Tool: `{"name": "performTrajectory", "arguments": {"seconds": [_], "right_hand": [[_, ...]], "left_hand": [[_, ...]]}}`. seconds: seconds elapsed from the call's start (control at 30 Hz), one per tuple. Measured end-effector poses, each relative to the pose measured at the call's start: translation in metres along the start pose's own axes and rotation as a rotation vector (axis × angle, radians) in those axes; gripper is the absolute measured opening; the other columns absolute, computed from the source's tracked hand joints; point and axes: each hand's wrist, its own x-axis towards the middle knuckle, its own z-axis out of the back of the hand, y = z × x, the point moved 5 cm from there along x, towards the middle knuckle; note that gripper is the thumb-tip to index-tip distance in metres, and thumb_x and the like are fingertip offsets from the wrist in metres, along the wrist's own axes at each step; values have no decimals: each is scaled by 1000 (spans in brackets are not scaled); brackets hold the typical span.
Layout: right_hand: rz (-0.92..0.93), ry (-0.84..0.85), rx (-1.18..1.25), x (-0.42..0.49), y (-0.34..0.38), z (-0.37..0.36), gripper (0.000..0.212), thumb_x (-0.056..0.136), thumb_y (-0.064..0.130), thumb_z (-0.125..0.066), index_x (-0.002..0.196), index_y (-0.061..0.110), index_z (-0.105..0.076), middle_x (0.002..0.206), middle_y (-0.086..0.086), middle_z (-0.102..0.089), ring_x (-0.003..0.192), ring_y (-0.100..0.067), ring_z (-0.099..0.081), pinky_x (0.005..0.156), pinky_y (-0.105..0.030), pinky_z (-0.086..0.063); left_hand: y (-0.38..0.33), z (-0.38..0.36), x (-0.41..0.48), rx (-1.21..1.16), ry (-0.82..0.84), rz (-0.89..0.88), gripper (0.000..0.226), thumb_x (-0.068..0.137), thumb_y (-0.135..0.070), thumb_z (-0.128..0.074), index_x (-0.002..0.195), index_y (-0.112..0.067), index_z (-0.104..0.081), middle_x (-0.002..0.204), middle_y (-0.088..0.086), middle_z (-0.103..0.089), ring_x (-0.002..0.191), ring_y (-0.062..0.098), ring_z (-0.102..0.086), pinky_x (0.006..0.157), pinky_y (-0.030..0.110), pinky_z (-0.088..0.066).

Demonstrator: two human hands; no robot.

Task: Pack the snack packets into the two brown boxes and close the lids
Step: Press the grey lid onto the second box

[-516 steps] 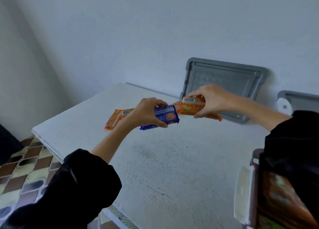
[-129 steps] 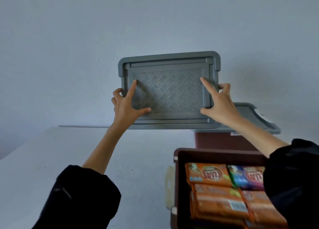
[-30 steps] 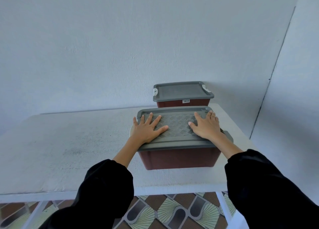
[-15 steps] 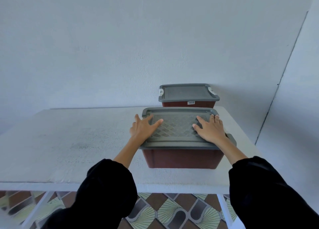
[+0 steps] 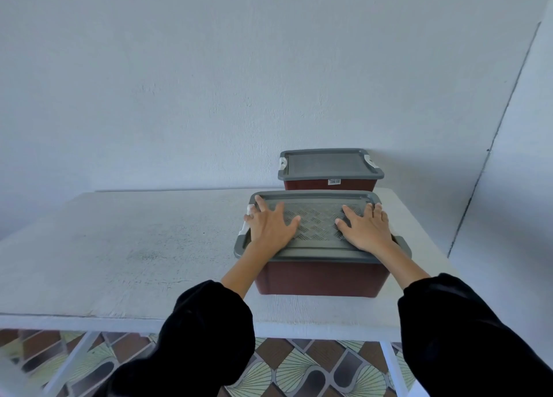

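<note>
Two brown boxes stand on the right part of the white table, one behind the other. The near brown box point(image 5: 321, 280) wears a grey lid point(image 5: 318, 226) with a ribbed centre. My left hand point(image 5: 270, 227) lies flat on the lid's left side, fingers spread, near a white latch point(image 5: 247, 221). My right hand point(image 5: 366, 230) lies flat on the lid's right side. The far brown box point(image 5: 329, 184) sits against the wall under its own grey lid point(image 5: 329, 164). No snack packets are visible; the lids hide the insides.
The white table point(image 5: 134, 247) stretches bare to the left of the boxes. A pale wall rises behind, with a corner to the right. Patterned floor tiles point(image 5: 299, 369) and white table legs show below the front edge.
Both hands stay flat on the near lid. My left hand has slid a little toward the lid's left edge and its latch. The view has shifted slightly.
</note>
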Motion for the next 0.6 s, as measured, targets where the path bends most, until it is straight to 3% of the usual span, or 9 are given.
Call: {"name": "performTrajectory", "arguments": {"seconds": [0.13, 0.3, 0.37, 0.47, 0.53, 0.6], "right_hand": [[2, 5, 4, -1, -1, 1, 57, 96, 52, -20, 148, 30, -14, 154, -28, -1, 143, -42, 5, 117, -46, 1], [10, -10, 6, -2, 0, 3, 57, 95, 54, -23, 147, 31, -18, 154, -25, -6, 143, -40, 0, 117, -44, -3], [39, -18, 14, -3, -4, 9, 56, 94, 55, -28, 145, 32, -24, 154, -21, -12, 143, -38, -9, 116, -44, -12], [73, -33, 132, -1, -22, 21, 50, 91, 48, -46, 138, 33, -39, 153, -12, -14, 140, -33, -15, 110, -44, -26], [41, -25, 270, 2, -42, 23, 46, 90, 41, -53, 134, 32, -45, 153, -11, -13, 141, -31, -12, 111, -44, -24], [19, 14, 433, 5, -57, 20, 44, 91, 35, -54, 134, 30, -46, 153, -13, -15, 142, -28, -13, 114, -41, -17]], "left_hand": [[-1, -2, 4, 80, 32, -39, 71, 90, -60, -33, 148, -21, -17, 152, 29, -6, 136, 49, -20, 113, 52, -19], [1, 0, 0, 90, -40, -29, 63, 90, -57, -36, 140, -19, -35, 143, 21, -34, 132, 39, -31, 109, 48, -24], [5, 2, 1, 74, -59, -16, 58, 91, -54, -38, 138, -20, -38, 147, 17, -27, 132, 34, -34, 107, 48, -26], [13, -2, 1, 0, 46, 4, 58, 91, -57, -37, 141, -29, -34, 155, 14, 1, 141, 35, -16, 110, 54, -20], [18, -3, 1, -60, 97, 26, 62, 89, -61, -39, 143, -33, -30, 155, 12, 14, 143, 37, -6, 112, 54, -19], [21, 0, 3, -77, 113, 33, 65, 86, -64, -41, 143, -35, -30, 155, 12, 9, 141, 38, -15, 110, 50, -25]]}}
